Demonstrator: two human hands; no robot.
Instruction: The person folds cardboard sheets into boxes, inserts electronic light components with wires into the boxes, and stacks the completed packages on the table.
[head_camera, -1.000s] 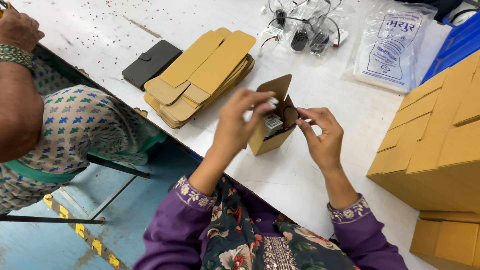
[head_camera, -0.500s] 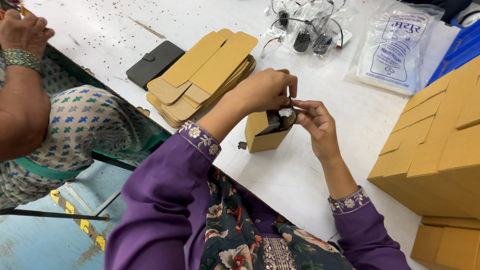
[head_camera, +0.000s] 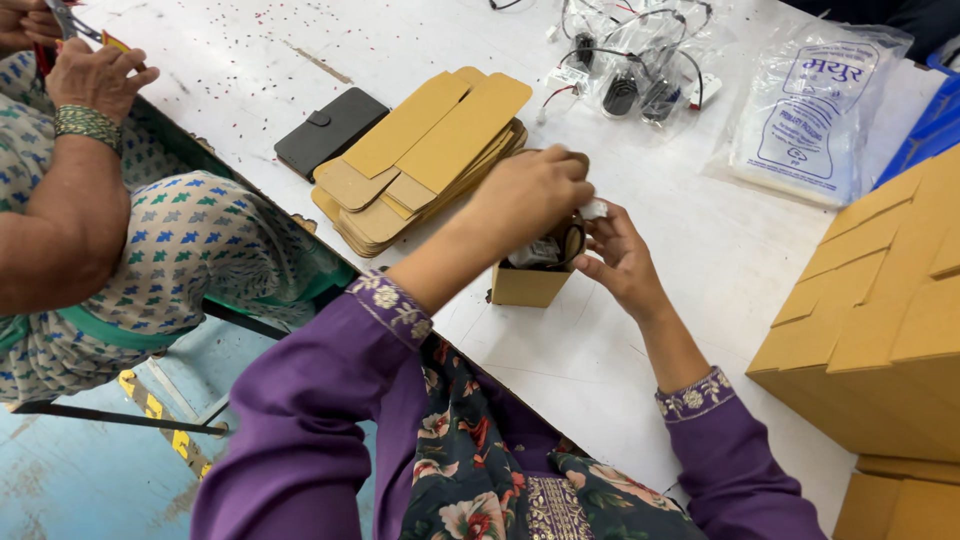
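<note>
Cardboard box (head_camera: 530, 284), small and brown, stands upright on the white table (head_camera: 620, 360) near its front edge, and both our hands are at its open mouth. Our left hand (head_camera: 535, 190) is curled over the top with its fingers bunched and pressing down on a black cabled part in clear wrapping (head_camera: 540, 252) that sits half in the box; we cannot tell whether those fingers pinch it or only push. Our right hand (head_camera: 622, 262) comes in from the side, its fingers narrow, nipping a bit of the white wrapping at the rim and touching the box wall. We judge the risks to be here: the box is light and held only at the top, so a hard push could tip it or buckle a wall; the wrapping could catch on the rim and tear; the cable could spring back out. Just beyond lies a stack of flat box blanks (head_camera: 430, 155), with a dark wallet case (head_camera: 330, 130) beside it, well apart from loose bagged cables (head_camera: 630, 60). A co-worker's hand (head_camera: 95, 75) works at the far left corner.
</note>
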